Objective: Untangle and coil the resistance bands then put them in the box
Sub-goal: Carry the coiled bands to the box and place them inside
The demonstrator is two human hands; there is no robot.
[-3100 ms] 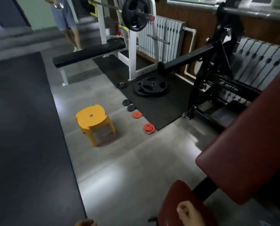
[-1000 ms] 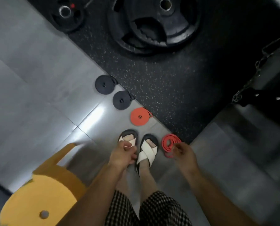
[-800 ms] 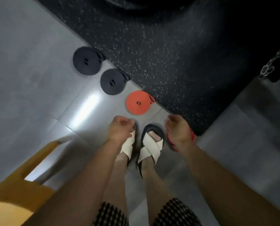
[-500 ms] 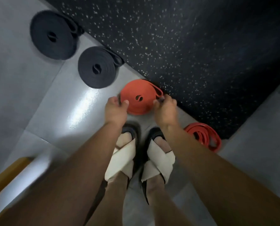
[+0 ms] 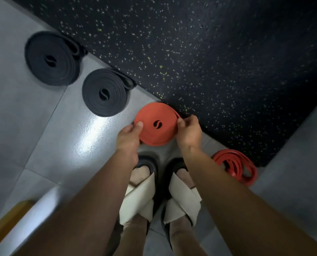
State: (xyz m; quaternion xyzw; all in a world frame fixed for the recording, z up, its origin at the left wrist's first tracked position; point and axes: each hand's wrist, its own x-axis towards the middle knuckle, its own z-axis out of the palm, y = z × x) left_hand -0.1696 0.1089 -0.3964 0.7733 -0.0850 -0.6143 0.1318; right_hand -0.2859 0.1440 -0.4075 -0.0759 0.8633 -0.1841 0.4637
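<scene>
Coiled orange band (image 5: 156, 126): pinched at its edges by left hand (image 5: 129, 137) and right hand (image 5: 189, 130). Floor: two black coils (image 5: 51, 59) (image 5: 104, 92), loose red band (image 5: 235, 169).

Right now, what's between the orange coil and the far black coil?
The nearer black coil lies between the orange coil and the far black coil, flat on the grey floor by the edge of the mat. The head view shows it.

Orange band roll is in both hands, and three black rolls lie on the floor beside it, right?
Not three: the head view shows two, a far black roll and a near black roll. Left hand and right hand do hold the orange band roll.
</scene>
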